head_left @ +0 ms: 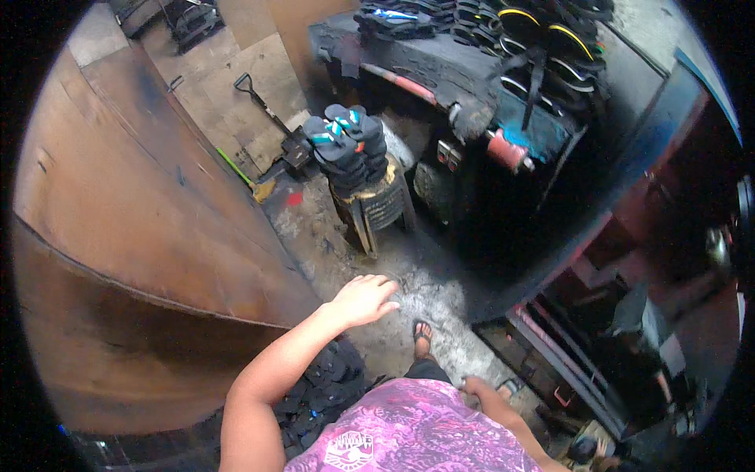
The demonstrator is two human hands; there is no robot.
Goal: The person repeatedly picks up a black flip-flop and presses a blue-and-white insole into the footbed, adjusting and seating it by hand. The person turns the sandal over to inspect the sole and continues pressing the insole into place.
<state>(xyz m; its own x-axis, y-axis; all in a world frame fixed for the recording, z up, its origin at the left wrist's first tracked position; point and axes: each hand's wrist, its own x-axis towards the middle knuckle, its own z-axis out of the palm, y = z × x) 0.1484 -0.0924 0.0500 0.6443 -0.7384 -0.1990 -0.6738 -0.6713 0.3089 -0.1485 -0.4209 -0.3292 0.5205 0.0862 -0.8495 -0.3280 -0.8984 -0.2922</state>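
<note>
Holding left hand [364, 300], fingers loosely parted, empty, apart from stacked flip-flops [336, 157]; cannot tell right hand's [474, 385] grip. Probably light, bendy, non-slip; best clasped by sole edges.

**Shadow, blur and rim are hiding much**

The lower edge is cutting off the left arm [255, 393] and the pink shirt [417, 421], which is partly covering a heap of black scraps [326, 385]. The right hand [474, 385] is looking too small and blurred for telling its grip. Deep shadow is swallowing the space under the bench [385, 53]. At the right rim, a shiny object [717, 245] is blurring beyond recognition.
</note>
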